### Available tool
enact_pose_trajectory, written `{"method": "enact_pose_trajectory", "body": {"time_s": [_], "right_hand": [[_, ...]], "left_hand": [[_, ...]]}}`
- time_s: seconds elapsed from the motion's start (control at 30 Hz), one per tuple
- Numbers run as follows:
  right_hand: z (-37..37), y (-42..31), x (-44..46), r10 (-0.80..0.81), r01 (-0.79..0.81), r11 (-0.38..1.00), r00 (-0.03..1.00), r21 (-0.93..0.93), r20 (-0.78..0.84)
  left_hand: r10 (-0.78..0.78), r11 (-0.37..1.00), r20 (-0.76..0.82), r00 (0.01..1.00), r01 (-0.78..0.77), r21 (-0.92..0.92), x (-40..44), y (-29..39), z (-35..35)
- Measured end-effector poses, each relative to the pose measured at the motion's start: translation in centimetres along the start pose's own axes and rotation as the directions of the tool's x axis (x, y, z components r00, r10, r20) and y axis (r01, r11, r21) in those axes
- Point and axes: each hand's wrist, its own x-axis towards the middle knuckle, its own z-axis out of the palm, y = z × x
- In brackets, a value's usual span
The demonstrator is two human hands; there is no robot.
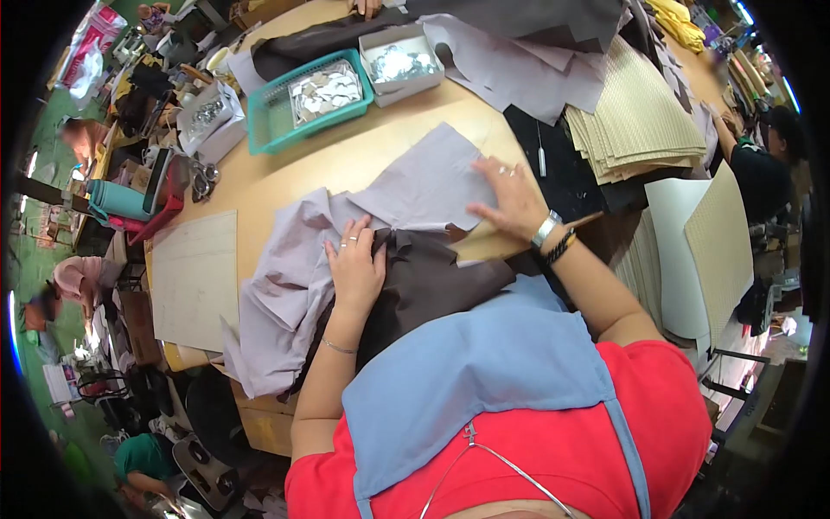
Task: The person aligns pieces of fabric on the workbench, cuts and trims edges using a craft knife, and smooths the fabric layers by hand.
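A crumpled lilac-grey sheet (pixel 424 177) with a dark brown side lies across the near part of the wooden table. My left hand (pixel 356 266) rests on its bunched part, where lilac folds meet the dark material (pixel 441 281); its fingers are slightly bent and apart. At the sheet's right edge is my right hand (pixel 510 201), fingers spread, with the fingertips touching or just over the lilac surface. Neither hand grips anything that I can make out.
Beyond the sheet stand a teal basket (pixel 264 130) of pale pieces and a white box (pixel 406 91) of shiny pieces. Scissors (pixel 203 180) and a grey board (pixel 194 281) lie left. Stacked quilted sheets (pixel 635 117) are right. Other people work around the table.
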Motion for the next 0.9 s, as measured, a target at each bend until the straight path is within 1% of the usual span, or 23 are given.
{"method": "enact_pose_trajectory", "body": {"time_s": [0.07, 0.1, 0.13, 0.17, 0.2, 0.23, 0.27, 0.3, 0.33, 0.37, 0.4, 0.43, 0.53, 0.57, 0.6, 0.67, 0.7, 0.73, 0.8, 0.83, 0.9], "right_hand": [[0.9, -1.9, -0.9, -0.121, 0.121, 0.989, 0.993, 0.08, -0.011], [1.3, -3.4, -1.2, -0.138, 0.14, 0.973, 0.99, 0.183, -0.026], [1.3, -4.7, -1.2, -0.175, 0.172, 0.973, 0.984, 0.156, 0.009], [1.9, -5.9, -1.3, -0.221, 0.219, 0.928, 0.975, 0.303, -0.027], [1.6, -7.4, -1.2, -0.21, 0.186, 0.903, 0.977, 0.387, 0.022], [2.1, -8.4, -0.8, -0.289, 0.341, 0.811, 0.94, 0.475, -0.182], [3.8, -8.5, -0.3, -0.206, 0.129, 0.842, 0.975, 0.523, 0.09], [5.7, -8.0, 0.2, -0.117, -0.094, 0.849, 0.927, 0.52, 0.357], [6.8, -7.6, 0.6, -0.145, -0.001, 0.833, 0.965, 0.554, 0.22], [7.7, -7.2, 1.1, -0.174, 0.099, 0.814, 0.982, 0.573, 0.078], [8.5, -6.7, 1.6, -0.203, 0.202, 0.791, 0.977, 0.577, -0.063], [8.2, -6.6, 2.2, -0.232, 0.247, 0.843, 0.968, 0.478, -0.092], [5.5, -5.0, 1.9, -0.219, 0.177, 0.829, 0.976, 0.531, 0.016], [4.0, -4.7, 1.7, -0.216, 0.169, 0.826, 0.976, 0.538, 0.026], [2.4, -3.9, 1.5, -0.205, 0.16, 0.825, 0.979, 0.543, 0.022], [-1.4, -2.1, 0.8, -0.16, 0.141, 0.831, 0.987, 0.538, -0.011], [-3.5, -0.9, 0.3, -0.122, 0.126, 0.838, 0.992, 0.531, -0.043], [-5.6, 0.3, -0.2, -0.074, 0.107, 0.847, 0.994, 0.521, -0.082], [-10.2, 3.2, -1.3, 0.053, 0.052, 0.87, 0.979, 0.49, -0.198], [-12.7, 4.8, -2.1, 0.124, 0.023, 0.878, 0.953, 0.478, -0.275], [-17.5, 8.5, -3.6, 0.275, -0.045, 0.884, 0.856, 0.465, -0.439]], "left_hand": [[-0.021, 0.997, -0.022, 1.0, 0.019, -0.07, 1.1, 0.3, -0.1], [-0.08, 0.949, 0.0, 0.997, 0.076, -0.306, 1.7, 0.8, -0.3], [-0.124, 0.844, 0.039, 0.992, 0.126, -0.522, 2.3, 1.5, -0.6], [-0.148, 0.687, 0.094, 0.985, 0.171, -0.707, 3.0, 2.5, -0.9], [-0.086, 0.589, 0.066, 0.994, 0.105, -0.801, 3.6, 3.8, -1.0], [-0.024, 0.472, 0.036, 0.999, 0.043, -0.88, 4.1, 5.3, -1.0], [0.037, 0.341, 0.003, 0.999, -0.01, -0.94, 4.5, 7.0, -1.1], [0.039, 0.246, -0.031, 0.999, -0.039, -0.968, 4.7, 8.8, -1.9], [0.124, 0.328, -0.051, 0.991, -0.09, -0.94, 5.0, 9.2, -2.5], [0.207, 0.404, -0.068, 0.976, -0.148, -0.903, 5.4, 9.0, -3.2], [0.285, 0.473, -0.077, 0.955, -0.21, -0.856, 5.7, 8.5, -3.7], [0.396, 0.513, -0.148, 0.906, -0.352, -0.783, 5.9, 8.0, -3.9], [0.355, 0.629, -0.392, 0.849, -0.527, -0.572, 4.8, 8.1, -4.4], [0.398, 0.688, -0.441, 0.805, -0.58, -0.437, 4.4, 7.3, -4.1], [0.391, 0.719, -0.485, 0.783, -0.588, -0.369, 4.0, 6.7, -3.5], [0.375, 0.78, -0.568, 0.732, -0.581, -0.234, 3.2, 5.2, -1.9], [0.359, 0.805, -0.539, 0.762, -0.545, -0.235, 2.9, 4.1, -1.0], [0.293, 0.794, -0.53, 0.796, -0.511, -0.329, 2.8, 3.7, -0.1], [0.181, 0.758, -0.43, 0.884, -0.404, -0.512, 2.3, 2.8, 1.8], [0.168, 0.792, -0.347, 0.923, -0.336, -0.51, 2.3, 2.7, 2.1], [0.111, 0.831, -0.164, 0.98, -0.183, -0.526, 2.4, 3.1, 2.1]]}}
